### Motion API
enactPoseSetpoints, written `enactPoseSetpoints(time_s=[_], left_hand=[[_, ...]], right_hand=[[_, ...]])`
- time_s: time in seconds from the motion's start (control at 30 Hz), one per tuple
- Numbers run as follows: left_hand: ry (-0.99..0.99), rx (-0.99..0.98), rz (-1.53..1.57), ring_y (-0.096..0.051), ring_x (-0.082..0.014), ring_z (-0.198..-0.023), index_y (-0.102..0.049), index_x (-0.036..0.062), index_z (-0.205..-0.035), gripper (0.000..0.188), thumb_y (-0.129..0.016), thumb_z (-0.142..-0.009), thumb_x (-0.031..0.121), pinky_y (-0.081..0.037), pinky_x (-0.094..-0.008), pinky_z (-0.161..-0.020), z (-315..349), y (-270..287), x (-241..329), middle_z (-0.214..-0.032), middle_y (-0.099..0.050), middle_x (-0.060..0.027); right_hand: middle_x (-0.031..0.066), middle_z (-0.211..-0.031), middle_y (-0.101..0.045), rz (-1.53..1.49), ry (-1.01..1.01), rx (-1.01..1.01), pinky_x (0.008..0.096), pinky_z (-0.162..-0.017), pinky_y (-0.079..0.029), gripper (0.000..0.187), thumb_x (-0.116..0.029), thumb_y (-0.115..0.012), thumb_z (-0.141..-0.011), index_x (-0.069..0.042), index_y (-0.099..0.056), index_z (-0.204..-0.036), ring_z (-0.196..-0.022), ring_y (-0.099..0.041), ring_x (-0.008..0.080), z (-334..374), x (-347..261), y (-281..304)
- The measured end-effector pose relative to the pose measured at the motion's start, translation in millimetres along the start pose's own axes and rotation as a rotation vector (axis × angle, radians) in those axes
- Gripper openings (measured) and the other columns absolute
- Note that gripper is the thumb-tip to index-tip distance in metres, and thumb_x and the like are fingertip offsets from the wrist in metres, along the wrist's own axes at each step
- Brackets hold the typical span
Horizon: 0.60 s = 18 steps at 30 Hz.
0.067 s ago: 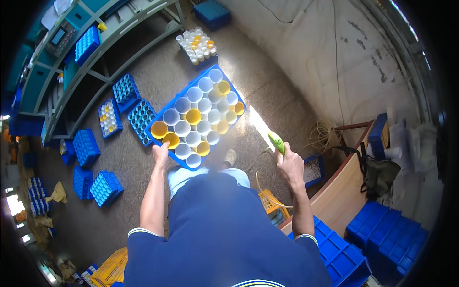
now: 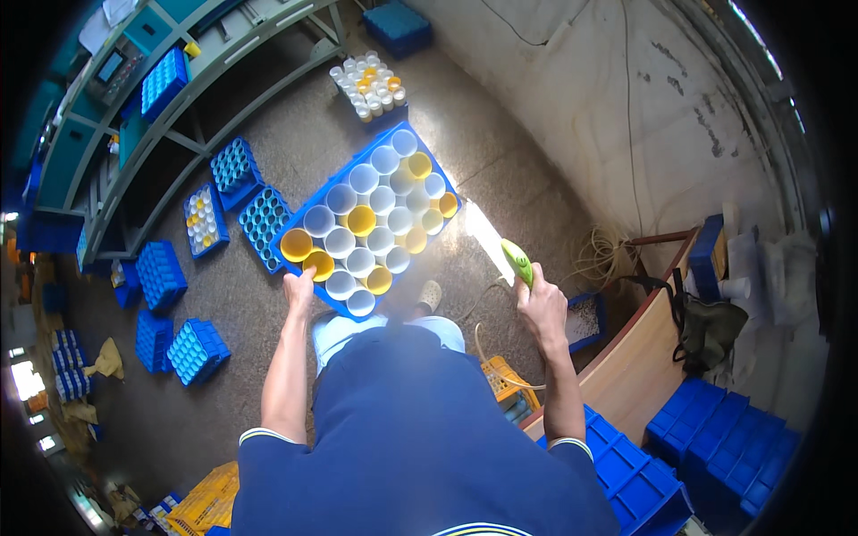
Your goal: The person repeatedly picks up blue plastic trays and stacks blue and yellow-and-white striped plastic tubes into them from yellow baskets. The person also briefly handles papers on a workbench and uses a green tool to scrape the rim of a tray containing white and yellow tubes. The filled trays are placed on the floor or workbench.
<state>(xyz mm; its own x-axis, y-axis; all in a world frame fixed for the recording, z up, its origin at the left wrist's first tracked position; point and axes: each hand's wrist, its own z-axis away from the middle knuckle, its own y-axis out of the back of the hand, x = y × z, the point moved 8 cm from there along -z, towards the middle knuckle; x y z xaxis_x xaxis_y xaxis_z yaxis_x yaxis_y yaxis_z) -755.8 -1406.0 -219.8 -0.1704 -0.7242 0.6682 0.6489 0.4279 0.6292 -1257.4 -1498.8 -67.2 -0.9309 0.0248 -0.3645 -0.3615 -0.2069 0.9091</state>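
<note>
Person in a dark blue shirt (image 2: 420, 429), head bent over the work, a pale shoe (image 2: 431, 295) on the grey-brown floor (image 2: 232, 348). Left hand (image 2: 298, 289) grasps a blue tray (image 2: 324, 201) along its near-left edge, thumb over the rim beside a yellow cup; fingers hidden below. Tray sits cornerwise in front of the body; whether anything bears it from beneath, I cannot tell.

Inside: open white cups (image 2: 380, 239) in rows, yellow cups (image 2: 361, 218) scattered among them, two together at the tray's left corner, one at the right corner.

Right hand (image 2: 542, 310) clenched round a green-handled tool (image 2: 517, 261). Its bright blade points toward the tray's right corner; glare blurs the tip.

Around: second batch of cups (image 2: 366, 82) just past the tray's far corner. Blue trays off its left corner. Yellow crate (image 2: 508, 379) near the person's right side. Wooden board (image 2: 636, 384) farther right, dark bag (image 2: 712, 332) at its edge.
</note>
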Motion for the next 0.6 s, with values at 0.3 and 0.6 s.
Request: enactPoseSetpoints(time_s=[0.3,0.6], left_hand=[[-0.005,0.01,0.219,-0.065,-0.019,-0.078,-0.07,-0.0095,-0.093,0.036,-0.072,-0.081,0.024,-0.049,-0.0362,-0.072,9.4,31.1,-40.5,-0.086,-0.071,-0.0119],[0.502,0.225,0.643,-0.067,-0.0207,-0.074,-0.062,0.0021,-0.11,0.028,-0.067,-0.085,0.013,-0.054,-0.0336,-0.063,-58.9,92.9,-185.8,-0.089,-0.068,-0.0067]], right_hand=[[0.0255,-0.076,-0.066,0.049,0.007,-0.072,0.0555,-0.069,-0.051,0.027,-0.033,-0.052,-0.095,-0.01,-0.055,-0.108,-0.076,-0.065,0.0465,-24.6,-12.4,-33.4],[0.0177,-0.083,-0.066,-0.419,-0.683,0.479,0.0442,-0.065,-0.049,0.038,-0.032,-0.061,-0.095,0.003,-0.06,-0.11,-0.072,-0.064,0.0308,91.9,245.8,44.8]])
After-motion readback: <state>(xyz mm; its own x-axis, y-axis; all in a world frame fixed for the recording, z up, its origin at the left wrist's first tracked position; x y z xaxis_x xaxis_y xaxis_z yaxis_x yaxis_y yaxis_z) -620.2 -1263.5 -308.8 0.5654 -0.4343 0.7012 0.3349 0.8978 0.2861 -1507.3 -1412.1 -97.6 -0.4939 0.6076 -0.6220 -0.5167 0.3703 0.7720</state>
